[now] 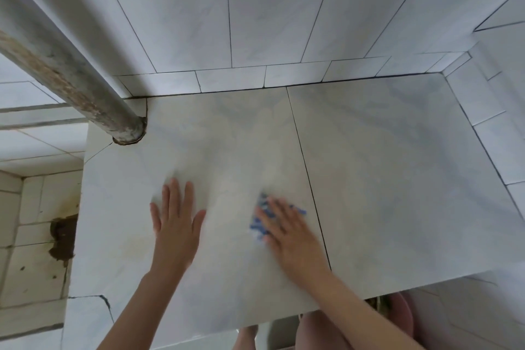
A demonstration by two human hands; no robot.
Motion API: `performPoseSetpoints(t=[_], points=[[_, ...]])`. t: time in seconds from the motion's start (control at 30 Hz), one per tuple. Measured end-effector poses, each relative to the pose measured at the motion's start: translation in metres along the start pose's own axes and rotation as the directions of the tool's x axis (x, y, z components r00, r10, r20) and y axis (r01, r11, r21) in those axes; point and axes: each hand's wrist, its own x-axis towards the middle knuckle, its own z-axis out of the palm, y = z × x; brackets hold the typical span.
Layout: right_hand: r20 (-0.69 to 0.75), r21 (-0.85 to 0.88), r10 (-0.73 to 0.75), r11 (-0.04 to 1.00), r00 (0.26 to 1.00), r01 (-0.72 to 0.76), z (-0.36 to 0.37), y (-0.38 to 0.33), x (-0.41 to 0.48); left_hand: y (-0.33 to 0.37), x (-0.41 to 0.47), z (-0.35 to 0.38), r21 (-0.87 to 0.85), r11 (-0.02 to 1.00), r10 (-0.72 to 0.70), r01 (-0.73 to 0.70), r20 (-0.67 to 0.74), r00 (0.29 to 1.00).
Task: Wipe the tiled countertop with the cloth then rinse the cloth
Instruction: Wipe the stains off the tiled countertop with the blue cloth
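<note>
Right hand (pixel 289 233) presses cloth (pixel 262 207) (blurred; axis unclear); left hand (pixel 176 224) flat on countertop (pixel 397 165).

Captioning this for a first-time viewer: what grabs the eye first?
The right hand pressing a blue-and-white cloth flat on the pale tiled countertop, near its front edge, with the left hand spread flat beside it. Then the worn pipe meeting the countertop's far left corner.

Corroded pipe (pixel 71 77) is run diagonally at upper left. Wall tiles (pixel 278 8) are laid behind. Brown patch (pixel 64 239) is seen lower left, pink object (pixel 404 312) bottom right.
</note>
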Motion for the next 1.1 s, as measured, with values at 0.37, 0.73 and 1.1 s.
performPoseSetpoints(t=[0.37, 0.73, 1.1], points=[[-0.123, 0.007, 0.566, 0.822, 0.815, -0.569, -0.03, 0.093, 0.023, 0.009, 0.0, -0.006, -0.044, 0.999, -0.023, 0.024, 0.017, 1.0], [-0.023, 0.049, 0.099, 0.994, 0.995, -0.098, -0.004, 0.015, -0.023, 0.035, -0.004, -0.003, -0.049, 0.999, -0.015, 0.018, 0.052, 0.999], [-0.101, -0.001, 0.575, 0.816, 0.812, -0.578, -0.029, 0.095, -0.038, 0.062, -0.024, 0.008, -0.057, 0.997, 0.064, -0.06, 0.078, 0.995]])
